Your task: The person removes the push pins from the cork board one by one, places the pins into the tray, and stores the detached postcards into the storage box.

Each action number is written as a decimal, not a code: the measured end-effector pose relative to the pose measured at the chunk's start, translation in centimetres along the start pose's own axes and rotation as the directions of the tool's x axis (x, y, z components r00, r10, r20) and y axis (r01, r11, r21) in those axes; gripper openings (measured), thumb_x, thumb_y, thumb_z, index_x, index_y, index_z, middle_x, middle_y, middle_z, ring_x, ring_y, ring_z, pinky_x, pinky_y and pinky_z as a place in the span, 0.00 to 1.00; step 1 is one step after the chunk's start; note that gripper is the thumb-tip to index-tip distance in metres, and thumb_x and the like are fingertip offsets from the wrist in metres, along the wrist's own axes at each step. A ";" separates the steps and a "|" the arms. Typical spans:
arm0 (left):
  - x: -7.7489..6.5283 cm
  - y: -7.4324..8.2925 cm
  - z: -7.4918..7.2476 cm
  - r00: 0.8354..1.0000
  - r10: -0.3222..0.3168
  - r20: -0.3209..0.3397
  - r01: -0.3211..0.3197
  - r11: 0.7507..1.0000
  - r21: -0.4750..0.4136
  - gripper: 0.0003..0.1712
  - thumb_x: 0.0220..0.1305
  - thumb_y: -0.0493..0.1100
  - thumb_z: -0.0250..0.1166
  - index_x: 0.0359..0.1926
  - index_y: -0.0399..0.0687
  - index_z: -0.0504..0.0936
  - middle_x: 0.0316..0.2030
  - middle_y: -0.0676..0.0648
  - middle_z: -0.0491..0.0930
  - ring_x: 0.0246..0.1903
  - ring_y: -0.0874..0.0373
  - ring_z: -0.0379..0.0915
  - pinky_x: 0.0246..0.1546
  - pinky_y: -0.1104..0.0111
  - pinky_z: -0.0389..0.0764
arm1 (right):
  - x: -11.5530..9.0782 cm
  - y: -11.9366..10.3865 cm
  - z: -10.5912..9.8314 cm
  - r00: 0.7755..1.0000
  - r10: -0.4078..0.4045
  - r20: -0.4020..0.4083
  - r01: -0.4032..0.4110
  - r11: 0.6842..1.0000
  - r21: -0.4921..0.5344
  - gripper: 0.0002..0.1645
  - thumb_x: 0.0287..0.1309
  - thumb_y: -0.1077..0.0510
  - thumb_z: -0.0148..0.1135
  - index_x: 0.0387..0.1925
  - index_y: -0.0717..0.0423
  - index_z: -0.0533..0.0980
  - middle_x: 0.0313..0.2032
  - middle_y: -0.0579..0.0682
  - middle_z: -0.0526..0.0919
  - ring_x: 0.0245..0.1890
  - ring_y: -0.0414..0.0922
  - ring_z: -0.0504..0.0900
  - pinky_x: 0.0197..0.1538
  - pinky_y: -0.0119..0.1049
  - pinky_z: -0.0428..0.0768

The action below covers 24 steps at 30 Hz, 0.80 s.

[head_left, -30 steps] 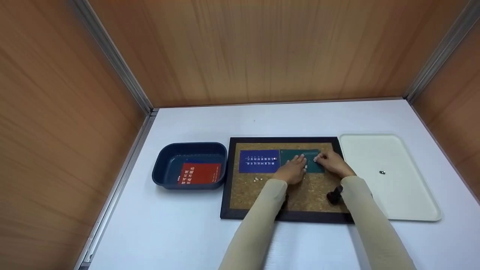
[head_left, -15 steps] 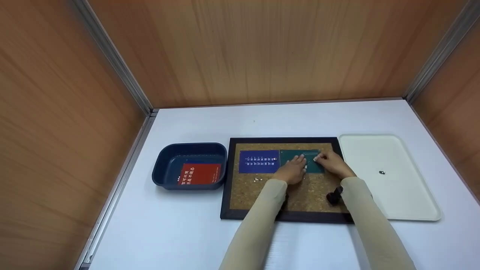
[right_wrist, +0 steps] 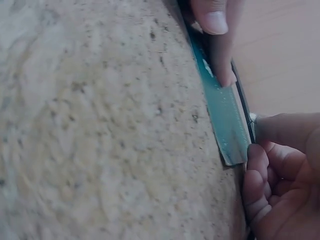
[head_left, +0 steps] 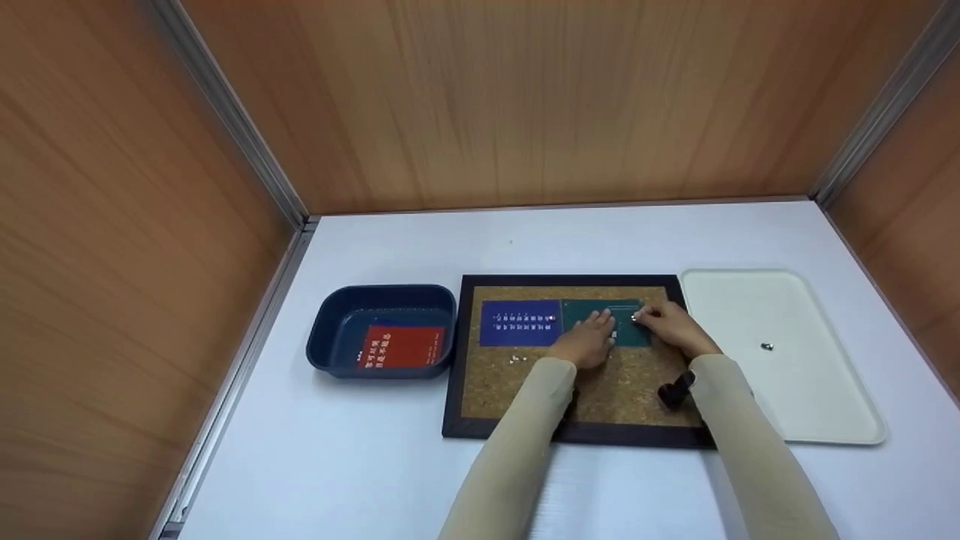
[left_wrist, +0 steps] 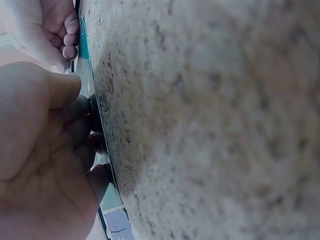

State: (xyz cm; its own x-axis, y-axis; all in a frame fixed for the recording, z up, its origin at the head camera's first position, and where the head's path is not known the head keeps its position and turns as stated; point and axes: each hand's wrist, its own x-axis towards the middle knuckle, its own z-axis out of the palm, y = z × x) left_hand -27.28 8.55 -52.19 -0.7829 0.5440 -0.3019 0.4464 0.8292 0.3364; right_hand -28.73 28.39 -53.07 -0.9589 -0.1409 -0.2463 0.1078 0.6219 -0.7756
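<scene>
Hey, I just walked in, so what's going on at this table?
A person's left hand rests on a green card on a framed corkboard. Their right hand pinches a small pale thing by the card's right side; what it is exactly is hard to tell. A purple card lies just left of the green one. A red card sits in the blue bin, and the white tray is at the board's right.

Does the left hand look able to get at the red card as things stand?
Probably yes: the red card lies uncovered in the open-topped dark-blue basin, though the left hand would have to lift off the green card first.
</scene>
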 end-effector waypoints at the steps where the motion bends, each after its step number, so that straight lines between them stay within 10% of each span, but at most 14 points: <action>1: 0.0 0.0 0.0 1.000 0.000 0.001 0.000 1.000 -0.001 0.29 0.78 0.50 0.38 0.76 0.53 0.50 0.76 0.55 0.43 0.75 0.61 0.36 0.76 0.67 0.46 | 0.0 0.0 -0.1 1.000 -0.006 0.005 0.006 1.000 -0.001 0.18 0.71 0.54 0.49 0.41 0.65 0.77 0.24 0.47 0.72 0.23 0.41 0.67 0.29 0.33 0.69; 16: 0.2 -0.1 0.0 1.000 0.007 0.015 -0.007 1.000 0.019 0.29 0.78 0.49 0.37 0.76 0.53 0.48 0.76 0.54 0.42 0.76 0.61 0.35 0.76 0.67 0.46 | -1.2 -0.7 -1.7 1.000 -0.013 0.003 0.013 1.000 0.021 0.23 0.71 0.52 0.47 0.52 0.69 0.74 0.24 0.47 0.72 0.23 0.42 0.68 0.30 0.37 0.73; 24: 0.1 -0.1 0.0 1.000 0.001 0.027 -0.001 1.000 -0.006 0.30 0.78 0.50 0.37 0.76 0.54 0.47 0.77 0.55 0.41 0.76 0.62 0.34 0.76 0.68 0.44 | -2.3 -1.1 -2.4 1.000 0.001 -0.026 -0.002 1.000 -0.029 0.26 0.72 0.50 0.47 0.56 0.69 0.72 0.45 0.63 0.77 0.35 0.46 0.72 0.37 0.36 0.74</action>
State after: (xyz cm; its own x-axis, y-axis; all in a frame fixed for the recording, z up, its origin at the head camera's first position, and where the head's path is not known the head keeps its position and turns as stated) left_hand -27.38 8.55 -52.24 -0.7706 0.5478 -0.3255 0.4444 0.8281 0.3416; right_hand -27.27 29.90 -50.23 -0.9654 -0.1199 -0.2316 0.1018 0.6444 -0.7579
